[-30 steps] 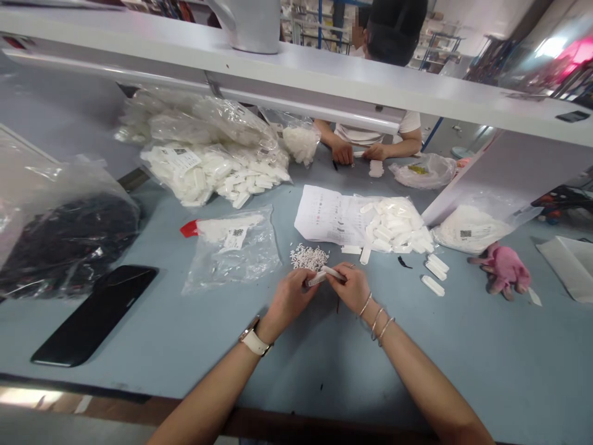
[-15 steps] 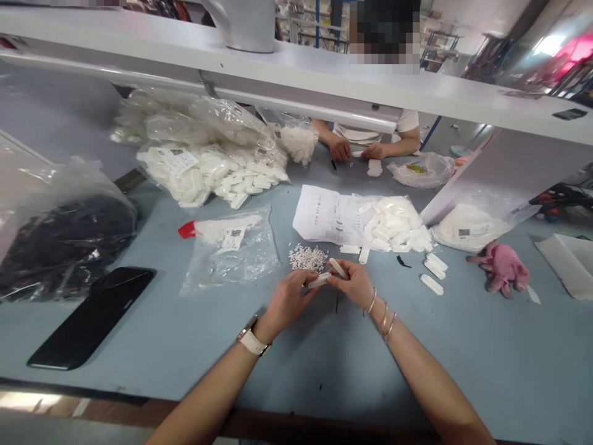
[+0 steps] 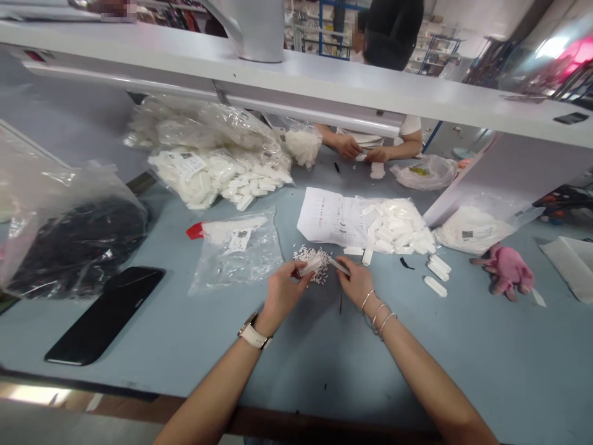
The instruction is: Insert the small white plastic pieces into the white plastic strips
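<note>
My left hand [image 3: 283,292] pinches a long white plastic casing piece [image 3: 308,267] between thumb and fingers, its ribbed or hollow side facing up. It is held over a heap of tiny white parts [image 3: 319,277] on the table. In my right hand [image 3: 357,283] is a slim white plastic strip [image 3: 340,267], gripped by the fingertips and slanting toward the heap. A gap separates the two held pieces. Just below my right hand lies a thin dark stick [image 3: 341,303]. Beyond the hands, a bag of white plastic pieces [image 3: 398,225] rests partly over a printed paper sheet [image 3: 327,216].
On the left are a black phone [image 3: 106,315], a bag of dark items [image 3: 78,241] and a flat clear bag [image 3: 236,253]. Full bags [image 3: 208,148] stack behind. Rightward lie loose white pieces [image 3: 435,285] and a pink glove [image 3: 507,272]. A co-worker's hands [image 3: 364,151] work beneath the shelf [image 3: 324,77].
My hands have drawn apart, separating the two white pieces. My left hand has tilted its piece over the heap. The view has shifted slightly. The co-worker's hands have moved a little.
</note>
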The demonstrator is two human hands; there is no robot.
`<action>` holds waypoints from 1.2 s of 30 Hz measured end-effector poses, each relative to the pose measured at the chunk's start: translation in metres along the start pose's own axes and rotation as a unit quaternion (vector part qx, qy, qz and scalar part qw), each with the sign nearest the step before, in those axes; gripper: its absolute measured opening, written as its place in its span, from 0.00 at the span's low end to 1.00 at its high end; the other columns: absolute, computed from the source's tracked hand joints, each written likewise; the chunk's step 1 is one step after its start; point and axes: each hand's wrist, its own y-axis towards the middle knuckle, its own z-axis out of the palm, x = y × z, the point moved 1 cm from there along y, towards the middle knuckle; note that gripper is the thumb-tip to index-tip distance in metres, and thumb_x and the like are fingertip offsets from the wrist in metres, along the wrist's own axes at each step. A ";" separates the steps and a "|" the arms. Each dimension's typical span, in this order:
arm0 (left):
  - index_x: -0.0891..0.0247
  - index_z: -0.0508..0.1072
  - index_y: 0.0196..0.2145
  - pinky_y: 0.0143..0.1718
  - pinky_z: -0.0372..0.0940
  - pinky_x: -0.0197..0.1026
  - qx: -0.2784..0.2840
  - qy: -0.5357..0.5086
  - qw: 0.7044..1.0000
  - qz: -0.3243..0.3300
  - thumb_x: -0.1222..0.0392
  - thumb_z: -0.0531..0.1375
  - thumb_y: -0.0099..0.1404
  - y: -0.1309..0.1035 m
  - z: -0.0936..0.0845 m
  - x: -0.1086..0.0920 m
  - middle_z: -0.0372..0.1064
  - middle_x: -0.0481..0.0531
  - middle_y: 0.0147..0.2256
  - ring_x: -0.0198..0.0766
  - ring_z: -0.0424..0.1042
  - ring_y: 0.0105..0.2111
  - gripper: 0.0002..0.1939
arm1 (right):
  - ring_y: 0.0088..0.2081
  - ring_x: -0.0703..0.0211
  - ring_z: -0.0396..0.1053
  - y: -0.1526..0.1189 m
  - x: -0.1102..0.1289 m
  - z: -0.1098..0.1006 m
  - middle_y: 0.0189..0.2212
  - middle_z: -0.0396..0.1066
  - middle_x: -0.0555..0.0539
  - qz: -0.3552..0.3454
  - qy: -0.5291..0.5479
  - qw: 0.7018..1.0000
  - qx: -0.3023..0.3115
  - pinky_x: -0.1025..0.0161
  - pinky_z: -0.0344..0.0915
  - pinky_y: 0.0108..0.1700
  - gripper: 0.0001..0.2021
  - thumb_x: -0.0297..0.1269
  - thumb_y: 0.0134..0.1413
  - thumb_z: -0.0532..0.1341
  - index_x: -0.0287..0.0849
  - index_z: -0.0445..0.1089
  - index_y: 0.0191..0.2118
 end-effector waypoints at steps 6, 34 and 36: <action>0.64 0.74 0.34 0.29 0.65 0.37 0.006 -0.007 1.000 -0.008 0.53 0.62 0.55 0.001 -0.001 0.000 0.72 0.49 0.25 0.37 0.70 0.25 0.13 | 0.38 0.56 0.71 0.021 0.009 -0.009 0.37 0.75 0.43 0.022 -0.075 0.997 0.003 0.63 0.63 0.42 0.11 0.35 0.57 0.56 0.40 0.74 0.41; 0.64 0.73 0.32 0.29 0.66 0.37 0.020 0.004 1.000 0.014 0.57 0.62 0.54 0.002 0.002 -0.003 0.72 0.48 0.24 0.36 0.70 0.24 0.09 | 0.41 0.55 0.71 0.019 0.027 -0.009 0.43 0.70 0.42 0.014 -0.250 0.956 0.155 0.63 0.64 0.40 0.12 0.35 0.61 0.50 0.40 0.69 0.44; 0.63 0.73 0.32 0.29 0.66 0.37 0.017 0.003 1.000 0.017 0.57 0.62 0.54 0.001 0.002 -0.003 0.72 0.48 0.24 0.36 0.70 0.24 0.09 | 0.41 0.55 0.71 0.011 0.026 -0.008 0.43 0.70 0.40 0.017 -0.250 0.954 0.162 0.63 0.64 0.39 0.12 0.34 0.61 0.51 0.40 0.69 0.43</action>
